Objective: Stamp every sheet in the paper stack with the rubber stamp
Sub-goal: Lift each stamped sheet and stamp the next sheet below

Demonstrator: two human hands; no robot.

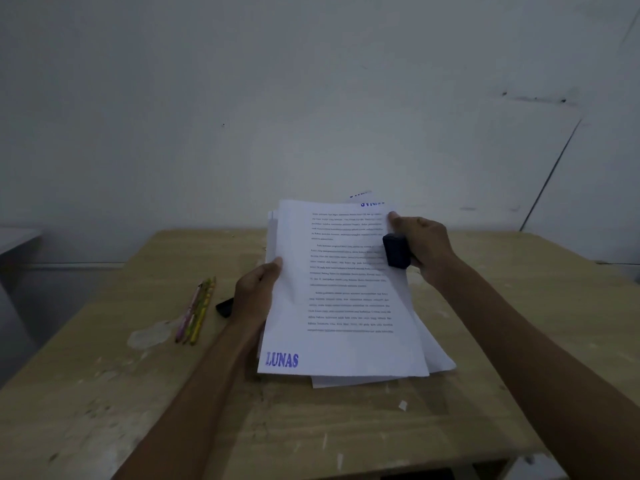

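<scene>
The right hand (420, 245) has its grip closed around the dark rubber stamp (396, 251), and its thumb also pinches the right edge of the paper stack (343, 289) near the top. The left hand (256, 294) holds the stack's left edge about halfway up, thumb on the front sheet and fingers curled behind. The stack is lifted and tilted toward the camera, its lower edge low over the tabletop (104, 393), whether touching cannot be told. The front sheet carries printed paragraphs and a blue "LUNAS" stamp mark (282, 360) at its lower left corner. Sheets behind it fan out unevenly at the lower right and at the top, where two more blue marks peek out. Just left of the left hand a small dark object (225, 306) lies on the wood, partly hidden. Farther left lie a few pencils (195, 311) side by side, beside a pale smear. The tabletop's far edge meets a white wall (311, 98); bare wood stretches in front of the stack toward the near edge.
</scene>
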